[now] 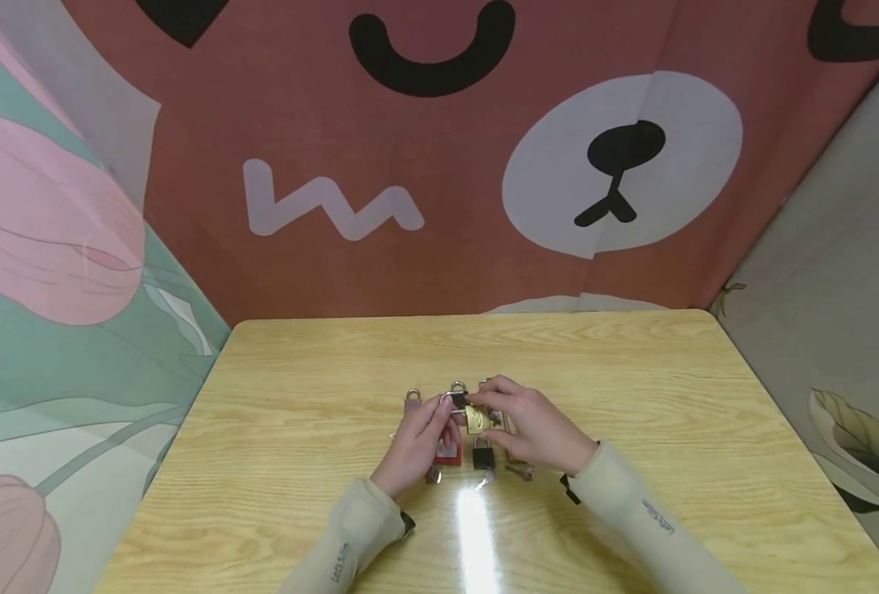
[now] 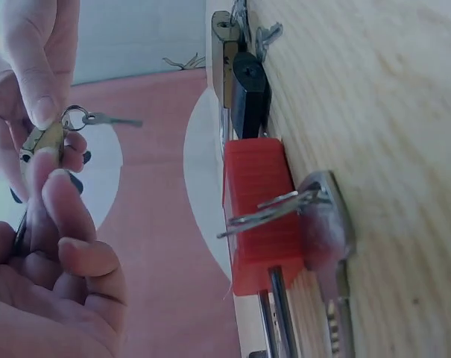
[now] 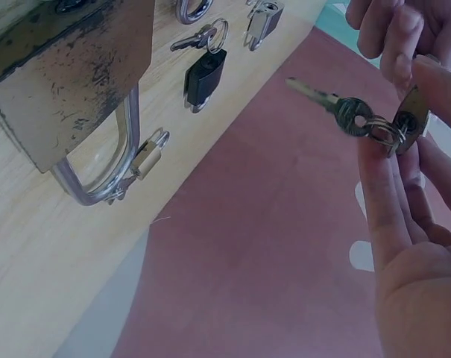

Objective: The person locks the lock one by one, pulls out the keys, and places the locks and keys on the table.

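Note:
A brass padlock [image 1: 477, 419] is held up between both hands, its shackle pointing left. My left hand [image 1: 418, 436] grips it at the shackle side, fingers curled. My right hand [image 1: 534, 422] pinches the lock's body between thumb and fingers, as the right wrist view shows. From the padlock's [image 3: 411, 119] keyhole end hangs a ring with a dark-headed key [image 3: 352, 115]. Below the left hand lies a red padlock [image 2: 259, 212] with keys [image 2: 326, 224] at its end. A black padlock [image 1: 484, 455] rests on the table below the brass one.
More padlocks lie on the wooden table [image 1: 298, 396]: a grey-purple one [image 1: 413, 402] at the left, another black one [image 3: 205, 78], a small brass one [image 3: 147, 156] and a large worn one [image 3: 76, 82]. Loose keys [image 1: 519, 472] lie nearby. Patterned cloth [image 1: 320, 272] hangs behind the table.

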The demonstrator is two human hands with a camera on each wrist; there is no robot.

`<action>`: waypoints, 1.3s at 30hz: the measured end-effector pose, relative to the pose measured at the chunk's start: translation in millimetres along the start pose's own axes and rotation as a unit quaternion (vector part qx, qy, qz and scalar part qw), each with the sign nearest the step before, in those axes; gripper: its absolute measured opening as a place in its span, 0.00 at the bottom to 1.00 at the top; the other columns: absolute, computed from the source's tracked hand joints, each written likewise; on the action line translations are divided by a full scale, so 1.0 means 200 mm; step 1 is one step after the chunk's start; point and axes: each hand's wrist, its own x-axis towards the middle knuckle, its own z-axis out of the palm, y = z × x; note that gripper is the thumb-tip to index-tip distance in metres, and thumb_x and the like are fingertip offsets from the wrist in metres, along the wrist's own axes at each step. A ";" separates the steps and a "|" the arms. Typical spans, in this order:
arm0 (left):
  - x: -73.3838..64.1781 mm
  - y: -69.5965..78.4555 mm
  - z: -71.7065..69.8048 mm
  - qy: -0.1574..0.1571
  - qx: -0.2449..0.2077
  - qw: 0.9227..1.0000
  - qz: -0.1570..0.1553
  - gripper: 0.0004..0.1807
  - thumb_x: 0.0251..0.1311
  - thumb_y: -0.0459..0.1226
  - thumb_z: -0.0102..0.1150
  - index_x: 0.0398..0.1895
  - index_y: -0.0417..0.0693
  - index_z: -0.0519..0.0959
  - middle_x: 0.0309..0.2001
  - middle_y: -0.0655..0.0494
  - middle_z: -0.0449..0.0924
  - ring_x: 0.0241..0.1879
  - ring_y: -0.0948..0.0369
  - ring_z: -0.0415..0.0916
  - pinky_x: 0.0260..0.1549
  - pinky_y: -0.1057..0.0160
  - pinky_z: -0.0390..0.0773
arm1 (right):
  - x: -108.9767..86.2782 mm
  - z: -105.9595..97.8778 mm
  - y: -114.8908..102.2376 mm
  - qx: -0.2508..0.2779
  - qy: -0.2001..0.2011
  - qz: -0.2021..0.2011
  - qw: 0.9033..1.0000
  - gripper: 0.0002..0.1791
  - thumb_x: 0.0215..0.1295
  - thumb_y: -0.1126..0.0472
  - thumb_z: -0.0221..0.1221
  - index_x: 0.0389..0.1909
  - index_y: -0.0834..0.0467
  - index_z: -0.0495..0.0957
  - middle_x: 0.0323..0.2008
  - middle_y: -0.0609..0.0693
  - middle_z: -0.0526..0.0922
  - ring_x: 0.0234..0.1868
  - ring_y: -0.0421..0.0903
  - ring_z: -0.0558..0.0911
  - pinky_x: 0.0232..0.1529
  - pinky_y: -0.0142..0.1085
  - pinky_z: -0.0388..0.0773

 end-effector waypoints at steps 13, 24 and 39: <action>0.01 0.01 0.03 0.010 -0.066 0.997 -0.049 0.24 0.84 0.46 0.39 0.37 0.33 0.71 0.23 0.58 0.65 0.20 0.60 0.64 0.20 0.71 0.67 | -0.02 -0.01 0.00 0.130 0.006 0.048 0.990 0.19 0.69 0.62 0.67 0.60 0.60 0.82 0.52 0.50 0.84 0.45 0.41 0.84 0.48 0.36 0.86; -0.01 0.05 0.05 -0.029 -0.082 0.996 -0.018 0.26 0.84 0.48 0.38 0.35 0.33 0.69 0.22 0.58 0.65 0.19 0.67 0.63 0.20 0.71 0.68 | 0.00 0.01 -0.02 0.283 0.025 0.146 0.948 0.18 0.85 0.57 0.46 0.34 0.62 0.76 0.22 0.54 0.83 0.20 0.47 0.84 0.25 0.40 0.85; -0.01 0.02 0.10 0.000 -0.017 0.999 -0.027 0.35 0.84 0.53 0.32 0.29 0.30 0.69 0.16 0.56 0.62 0.17 0.66 0.59 0.22 0.70 0.64 | -0.01 0.12 -0.03 0.191 0.089 0.128 0.969 0.12 0.83 0.63 0.47 0.37 0.58 0.76 0.16 0.40 0.66 0.15 0.33 0.65 0.19 0.32 0.71</action>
